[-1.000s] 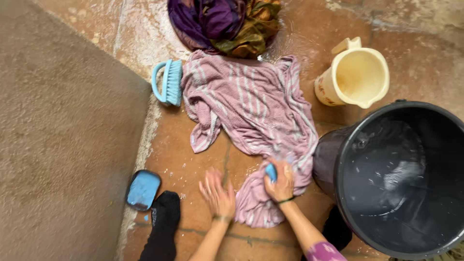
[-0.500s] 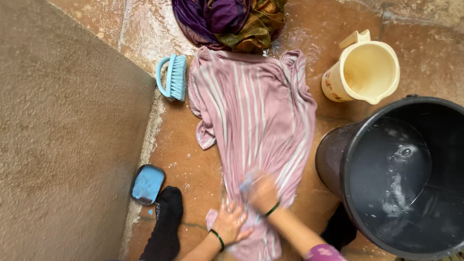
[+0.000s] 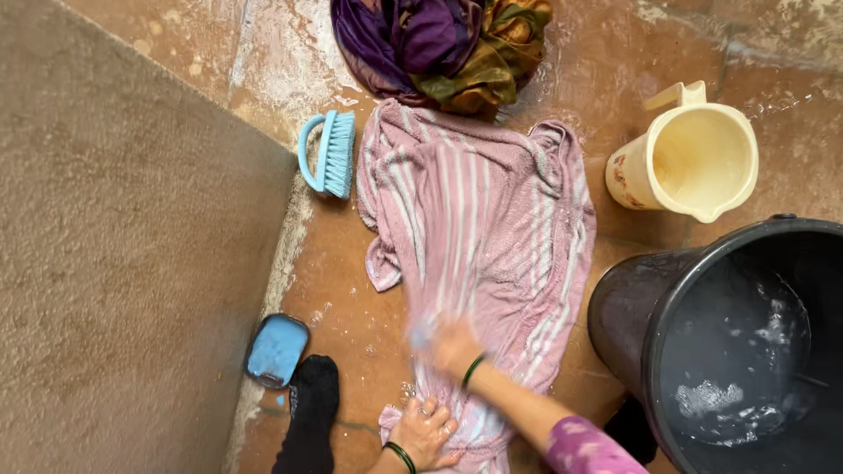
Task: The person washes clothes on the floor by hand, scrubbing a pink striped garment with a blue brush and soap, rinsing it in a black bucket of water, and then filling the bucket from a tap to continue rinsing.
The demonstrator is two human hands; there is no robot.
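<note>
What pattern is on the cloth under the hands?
The cloth is pink with pale lengthwise stripes, clearest in the head view.

The left hand (image 3: 424, 432) pressed the pink striped towel (image 3: 479, 254) flat on the wet floor (image 3: 351, 298); the blurred right hand (image 3: 452, 344) rubbed it near a black bucket (image 3: 632, 316).
</note>
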